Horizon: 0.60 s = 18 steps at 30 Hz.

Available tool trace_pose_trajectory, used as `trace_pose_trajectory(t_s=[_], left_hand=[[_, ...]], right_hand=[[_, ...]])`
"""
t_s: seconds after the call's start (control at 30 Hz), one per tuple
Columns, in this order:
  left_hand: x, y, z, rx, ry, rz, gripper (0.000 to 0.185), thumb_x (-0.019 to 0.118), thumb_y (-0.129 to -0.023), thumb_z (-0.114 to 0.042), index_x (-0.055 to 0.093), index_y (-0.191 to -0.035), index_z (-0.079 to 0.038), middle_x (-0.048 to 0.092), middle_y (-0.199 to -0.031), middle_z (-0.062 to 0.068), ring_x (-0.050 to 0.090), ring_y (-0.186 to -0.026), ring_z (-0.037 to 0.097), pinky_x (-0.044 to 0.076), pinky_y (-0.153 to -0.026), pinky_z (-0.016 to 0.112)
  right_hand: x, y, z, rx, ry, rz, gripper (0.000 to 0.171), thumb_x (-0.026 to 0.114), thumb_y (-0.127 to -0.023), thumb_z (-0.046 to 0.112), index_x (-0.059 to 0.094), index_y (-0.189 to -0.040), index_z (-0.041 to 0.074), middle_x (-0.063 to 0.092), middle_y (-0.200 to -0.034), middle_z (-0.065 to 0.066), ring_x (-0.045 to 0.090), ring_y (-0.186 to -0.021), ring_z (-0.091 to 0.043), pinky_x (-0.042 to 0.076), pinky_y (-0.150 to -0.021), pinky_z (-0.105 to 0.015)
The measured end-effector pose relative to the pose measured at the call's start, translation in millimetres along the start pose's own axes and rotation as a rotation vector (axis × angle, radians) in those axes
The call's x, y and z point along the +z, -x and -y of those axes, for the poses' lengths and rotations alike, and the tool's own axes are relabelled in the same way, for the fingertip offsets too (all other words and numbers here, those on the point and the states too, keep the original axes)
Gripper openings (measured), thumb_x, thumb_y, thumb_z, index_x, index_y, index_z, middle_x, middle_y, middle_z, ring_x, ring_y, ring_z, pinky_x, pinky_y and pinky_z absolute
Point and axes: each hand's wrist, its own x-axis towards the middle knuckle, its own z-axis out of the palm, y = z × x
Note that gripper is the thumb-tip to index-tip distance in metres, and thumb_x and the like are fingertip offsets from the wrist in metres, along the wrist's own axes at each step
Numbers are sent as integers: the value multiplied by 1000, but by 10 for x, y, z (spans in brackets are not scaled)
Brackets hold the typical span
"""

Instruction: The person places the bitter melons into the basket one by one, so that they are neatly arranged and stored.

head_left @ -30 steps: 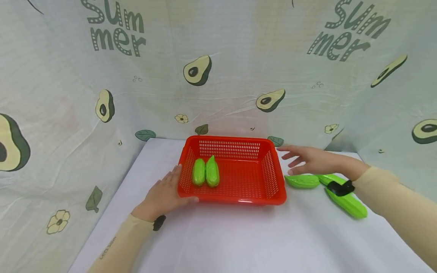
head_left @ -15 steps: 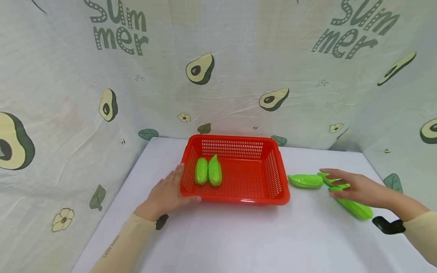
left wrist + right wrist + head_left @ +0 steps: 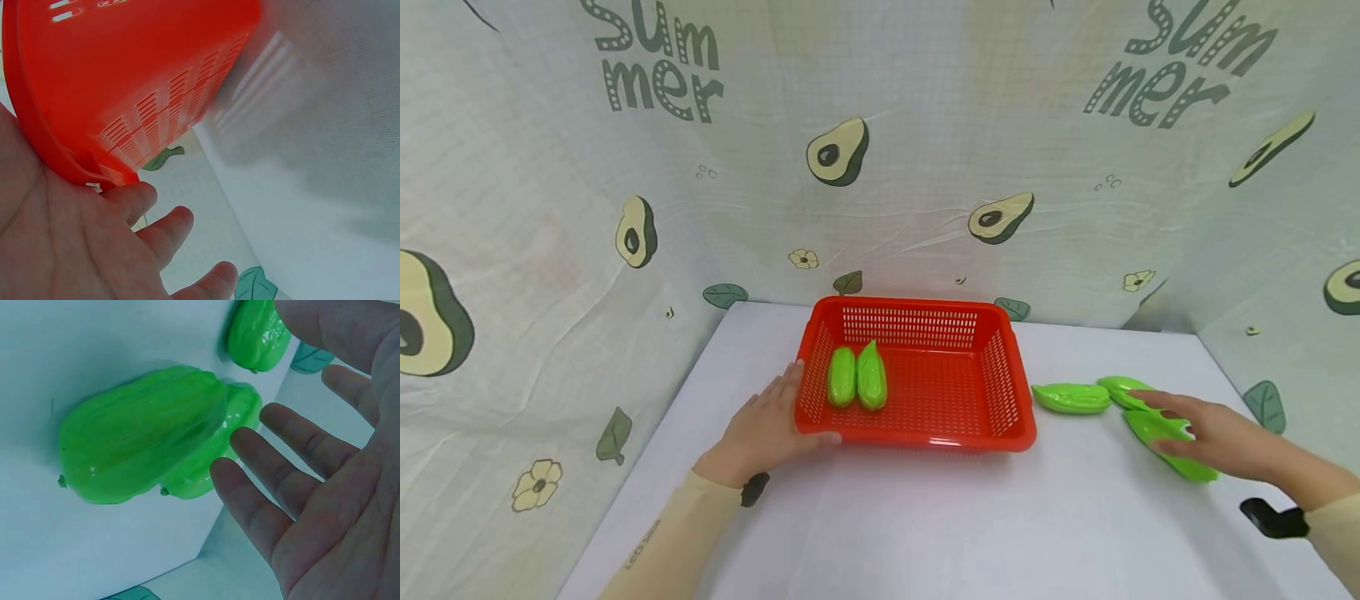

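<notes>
Two green ribbed gourds lie side by side in the left part of a red plastic basket [image 3: 917, 439]: a left gourd [image 3: 842, 377] and a right gourd [image 3: 872, 379] with a pointed tip. My left hand [image 3: 760, 437] rests against the basket's near left corner, fingers extended along its rim. Over at the right, my right hand [image 3: 1221, 437] is above the nearest loose gourd [image 3: 140, 437], fingers spread and slightly bent, holding nothing. Behind that one lies another gourd [image 3: 1122, 389], partly covered by the fingers in the head view. A third gourd [image 3: 1070, 398] lies crosswise beside the basket.
A white cloth-covered table [image 3: 925, 525] carries everything. Pale curtains [image 3: 917, 150] printed with avocados, leaves and lettering rise behind and along both sides. Each wrist wears a black band, such as the right band [image 3: 1273, 518].
My right hand has moved from the basket's right edge rightward and toward me, to the loose gourds. The left hand has stayed at the basket, and the gourds lie as before.
</notes>
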Motion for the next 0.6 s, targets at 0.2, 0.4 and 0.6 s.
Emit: trace_pose_trajectory(t_s=[0.2, 0.4, 0.6], left_hand=[[-5, 5, -1, 3, -1, -1, 133, 58, -69, -88, 11, -160, -4, 22, -163, 16, 25, -145, 41, 28, -110, 64], [-4, 4, -8, -1, 4, 1, 133, 59, -68, -88, 11, -160, -4, 22, -162, 16, 25, -145, 41, 28, -110, 64], [0, 9, -9, 3, 9, -2, 133, 59, -68, -88, 11, -160, -4, 22, -162, 17, 25, -145, 41, 29, -109, 64]], right_hand=[[71, 57, -104, 32, 33, 20, 74, 81, -83, 26, 47, -145, 5, 55, -130, -32, 58, -110, -49, 50, -83, -63], [142, 91, -179, 45, 71, -5, 70, 83, -80, 20, 52, -141, 6, 54, -130, -34, 56, -112, -50, 49, -85, -64], [165, 112, -202, 70, 71, -12, 70, 84, -78, 12, 52, -140, 4, 52, -130, -36, 52, -115, -55, 47, -86, -66]])
